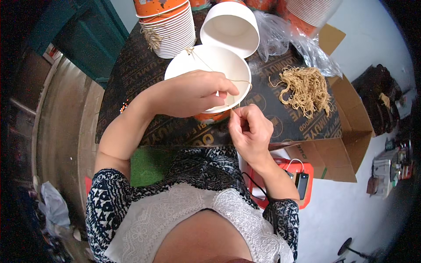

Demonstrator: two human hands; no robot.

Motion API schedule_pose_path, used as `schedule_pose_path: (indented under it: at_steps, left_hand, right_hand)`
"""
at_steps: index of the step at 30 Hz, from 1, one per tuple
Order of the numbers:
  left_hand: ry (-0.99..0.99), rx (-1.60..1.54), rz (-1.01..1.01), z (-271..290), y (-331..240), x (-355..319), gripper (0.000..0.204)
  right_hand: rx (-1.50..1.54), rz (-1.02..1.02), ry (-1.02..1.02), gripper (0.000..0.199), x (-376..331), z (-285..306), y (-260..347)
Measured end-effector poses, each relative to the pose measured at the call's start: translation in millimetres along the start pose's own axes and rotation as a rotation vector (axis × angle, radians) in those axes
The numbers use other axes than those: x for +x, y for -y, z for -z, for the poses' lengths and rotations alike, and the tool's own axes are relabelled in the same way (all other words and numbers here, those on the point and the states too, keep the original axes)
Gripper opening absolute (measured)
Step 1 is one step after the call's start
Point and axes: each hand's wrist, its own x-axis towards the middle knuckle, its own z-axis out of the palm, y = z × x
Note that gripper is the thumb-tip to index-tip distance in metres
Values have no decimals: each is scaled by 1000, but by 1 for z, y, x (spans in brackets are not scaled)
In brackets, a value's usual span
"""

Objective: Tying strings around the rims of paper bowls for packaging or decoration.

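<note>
A round paper bucket [234, 65], white inside and orange outside, stands near the table's front edge with its mouth toward me. Tan cord [242, 81] is tied at the far side of its rim and crosses the opening. My left hand [199, 92] reaches over the mouth, its fingers curled and closed on the cord at the near right of the rim. Just outside that rim, the thumb and forefinger of my right hand [252, 131] pinch the cord where it meets the bucket wall. The fingertips partly hide the cord's end.
Behind stand a nested stack of buckets [171, 35] with cords hanging from it and a tipped white bucket [230, 30]. Clear plastic wrap [278, 37] lies beside them. A heap of cut cords [306, 90] rests at right. A cardboard box [335, 158] and red stool [309, 175] adjoin the table [162, 131].
</note>
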Motion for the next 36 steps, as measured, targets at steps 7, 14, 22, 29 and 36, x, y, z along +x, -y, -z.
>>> schedule_pose_path:
  at_steps: [7, 14, 22, 29, 36]
  left_hand:
    - [234, -75, 186, 5, -2, 11, 15]
    - [-172, -123, 149, -3, 1, -12, 11]
    - [-173, -612, 287, -11, -20, -11, 11]
    - [-184, -719, 300, -21, -13, -10, 7]
    - [-188, -513, 174, -27, -6, 0, 10]
  right_hand:
    - [-14, 26, 9, 14, 2, 0, -1]
    - [-79, -72, 120, 12, 0, 14, 0]
    - [-68, -54, 153, 7, 5, 17, 2]
    - [-20, 42, 91, 17, 32, 53, 15]
    - [235, 68, 213, 17, 68, 35, 23]
